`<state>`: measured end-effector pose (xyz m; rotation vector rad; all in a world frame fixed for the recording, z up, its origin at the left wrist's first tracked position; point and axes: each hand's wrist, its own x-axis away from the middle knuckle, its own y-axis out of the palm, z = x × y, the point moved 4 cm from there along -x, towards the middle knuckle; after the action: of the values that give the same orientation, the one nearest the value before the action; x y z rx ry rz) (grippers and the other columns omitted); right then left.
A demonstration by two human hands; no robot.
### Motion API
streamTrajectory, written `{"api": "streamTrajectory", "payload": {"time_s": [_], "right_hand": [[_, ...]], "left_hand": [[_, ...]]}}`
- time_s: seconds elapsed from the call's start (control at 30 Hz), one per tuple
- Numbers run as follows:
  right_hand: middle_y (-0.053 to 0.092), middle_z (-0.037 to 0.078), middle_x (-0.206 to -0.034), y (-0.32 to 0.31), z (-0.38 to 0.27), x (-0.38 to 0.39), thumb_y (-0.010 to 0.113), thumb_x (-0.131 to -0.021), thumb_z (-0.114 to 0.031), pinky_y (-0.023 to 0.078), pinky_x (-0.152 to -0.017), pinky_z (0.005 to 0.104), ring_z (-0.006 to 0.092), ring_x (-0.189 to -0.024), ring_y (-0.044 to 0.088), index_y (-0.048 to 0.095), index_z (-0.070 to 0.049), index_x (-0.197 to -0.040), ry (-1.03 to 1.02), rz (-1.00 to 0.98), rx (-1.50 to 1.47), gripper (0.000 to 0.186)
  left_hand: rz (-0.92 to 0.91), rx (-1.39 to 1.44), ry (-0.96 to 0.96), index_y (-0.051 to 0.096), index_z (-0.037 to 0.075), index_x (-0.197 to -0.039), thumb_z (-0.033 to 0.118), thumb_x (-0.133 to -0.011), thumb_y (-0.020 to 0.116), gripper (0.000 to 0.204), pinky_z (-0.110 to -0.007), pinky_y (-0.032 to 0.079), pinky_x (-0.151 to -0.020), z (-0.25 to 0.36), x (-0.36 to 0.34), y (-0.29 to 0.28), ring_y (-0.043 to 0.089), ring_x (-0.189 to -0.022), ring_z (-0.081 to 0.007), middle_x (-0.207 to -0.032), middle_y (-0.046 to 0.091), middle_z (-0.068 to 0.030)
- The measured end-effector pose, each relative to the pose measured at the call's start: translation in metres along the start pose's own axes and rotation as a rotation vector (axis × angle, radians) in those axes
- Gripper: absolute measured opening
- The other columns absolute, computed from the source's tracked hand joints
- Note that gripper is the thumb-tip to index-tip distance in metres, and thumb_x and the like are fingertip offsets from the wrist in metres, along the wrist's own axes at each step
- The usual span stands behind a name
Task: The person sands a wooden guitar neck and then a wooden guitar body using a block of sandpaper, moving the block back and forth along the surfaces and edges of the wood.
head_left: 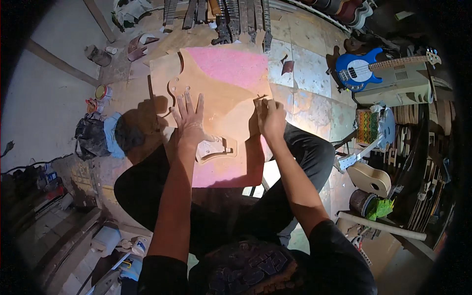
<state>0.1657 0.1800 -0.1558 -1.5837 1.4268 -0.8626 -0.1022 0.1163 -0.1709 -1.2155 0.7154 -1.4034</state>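
Observation:
A broad, flat tan wooden piece [221, 105] lies across my lap, its curved outline and recesses like those of a guitar body. Around it show pink areas [226, 64]. My left hand [189, 118] rests flat on the wood with fingers spread. A shaped recess [216, 150] sits just below that palm. At the right side, my right hand [271, 117] is closed, with fingers bent together against the wood's edge. A small dark sliver [262, 96] shows by its fingertips; what the fingers hold, if anything, is too small to name.
Several dark guitar necks [228, 22] lie beyond the wood. A blue bass guitar [361, 70] leans on a box at right, above an unfinished acoustic guitar body [369, 179]. Dark and blue cloth [101, 135] lies left, near a small can [102, 92].

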Motion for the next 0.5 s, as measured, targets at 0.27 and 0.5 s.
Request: {"api": "streamTrajectory", "payload": {"time_s": [0.27, 0.5], "right_hand": [[0.059, 0.025, -0.137, 0.003, -0.024, 0.023, 0.071, -0.093, -0.019, 0.049, -0.097, 0.0608, 0.0471, -0.12, 0.058, 0.064, -0.012, -0.131, -0.226, -0.081, 0.004, 0.039], [0.056, 0.027, -0.14, 0.026, -0.073, 0.068, 0.072, -0.089, -0.016, 0.047, -0.096, 0.0637, 0.0485, -0.123, 0.056, 0.064, -0.016, -0.135, -0.24, -0.246, -0.016, 0.047]], "left_hand": [[-0.006, -0.004, 0.001, 0.01, 0.018, -0.174, 0.048, -0.037, 0.106, 0.17, -0.076, 0.007, -0.124, -0.001, -0.001, -0.006, -0.004, -0.163, -0.054, -0.177, -0.001, -0.0309], [-0.038, -0.081, -0.044, 0.01, 0.018, -0.174, 0.049, -0.037, 0.106, 0.17, -0.076, 0.008, -0.124, -0.004, -0.005, 0.006, -0.003, -0.163, -0.0541, -0.177, 0.0, -0.0307]]}}
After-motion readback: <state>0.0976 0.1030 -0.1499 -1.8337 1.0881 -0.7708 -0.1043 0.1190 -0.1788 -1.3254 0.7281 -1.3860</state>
